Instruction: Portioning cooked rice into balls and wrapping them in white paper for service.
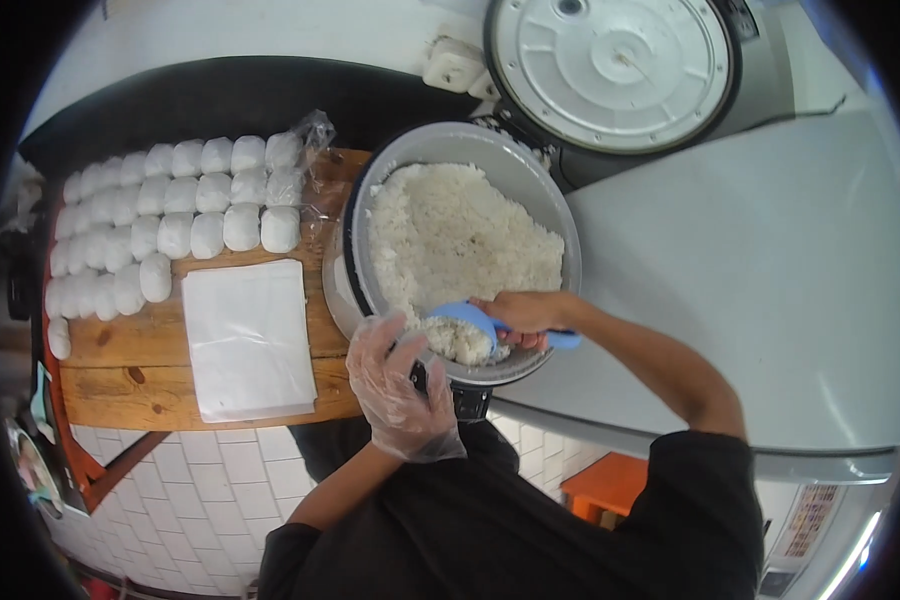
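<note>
My right hand (521,313) grips the handle of a blue plastic scoop (465,311) inside a large rice cooker pot (566,195). Cooked white rice (465,225) covers the pot's bottom, and some sits in and around the scoop. My left hand (405,390), in a clear plastic glove, is held beside the pot's near rim with its fingers apart and nothing in them. Left of it, a stack of white paper sheets (249,341) lies on the wooden table (135,386). Rows of white wrapped bundles (206,234) stand behind the sheets.
The cooker's round metal lid (615,67) stands raised behind the pot. A pale grey appliance top (742,300) fills the right side. Clear plastic film (316,139) lies by the back row of bundles. An orange stool (607,480) is below, near a white tiled floor (202,495).
</note>
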